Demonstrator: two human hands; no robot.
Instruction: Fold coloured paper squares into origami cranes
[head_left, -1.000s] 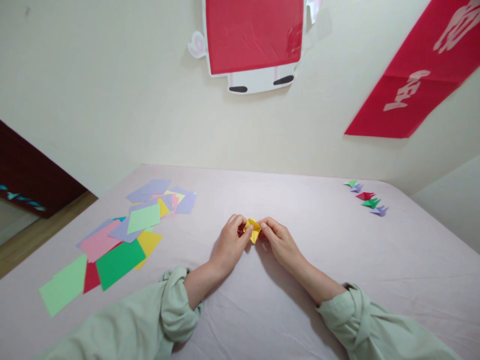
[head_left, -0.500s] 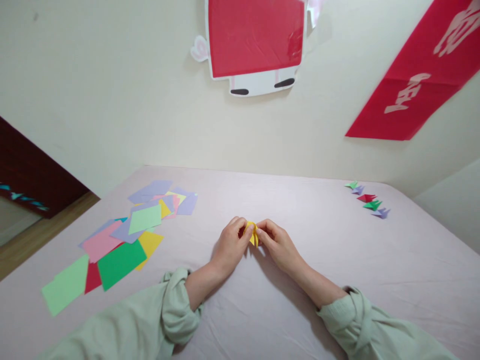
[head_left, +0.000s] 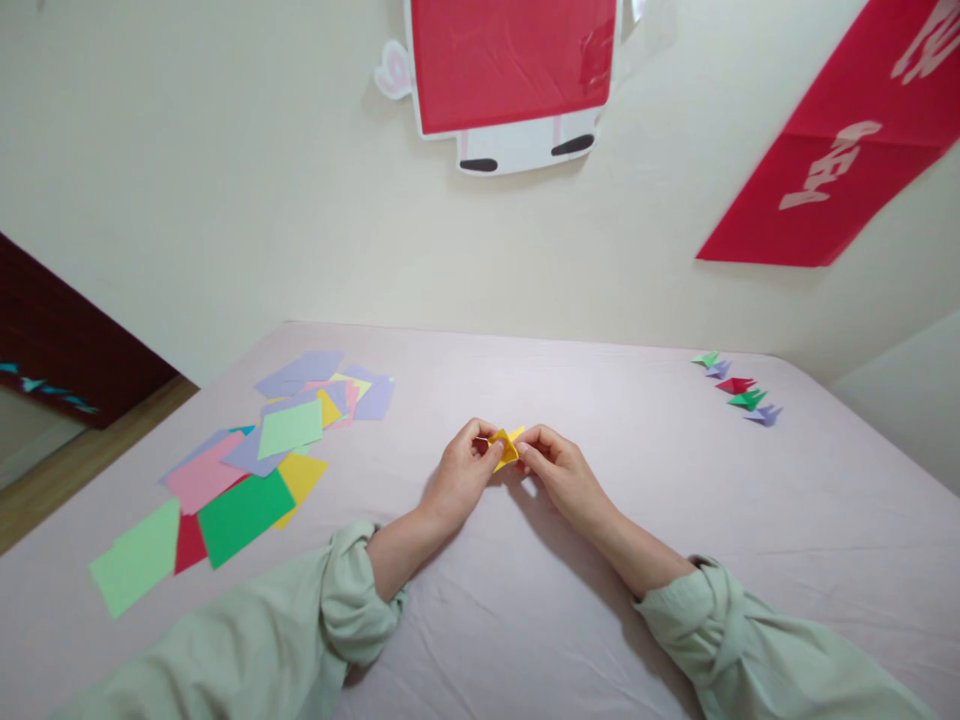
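Observation:
Between my hands is a small yellow folded paper (head_left: 507,449), held just above the pale cloth-covered table (head_left: 540,620). My left hand (head_left: 466,468) pinches its left side, the thumb pressed on the near face. On the other side, my right hand (head_left: 556,468) grips the right edge between thumb and fingertips. A narrow yellow point sticks up at the upper right of the fold. My fingers cover parts of the paper.
Loose coloured paper sheets (head_left: 247,515) lie overlapping on the left. Several small folded paper figures (head_left: 747,399) stand in a slanted row at the far right. A wall with a red poster (head_left: 517,65) and a red banner (head_left: 817,170) rises behind the table.
The yellow paper has turned in my fingers: its points hung downward before, and now a broader face shows with one point up to the right. The view has tilted slightly down.

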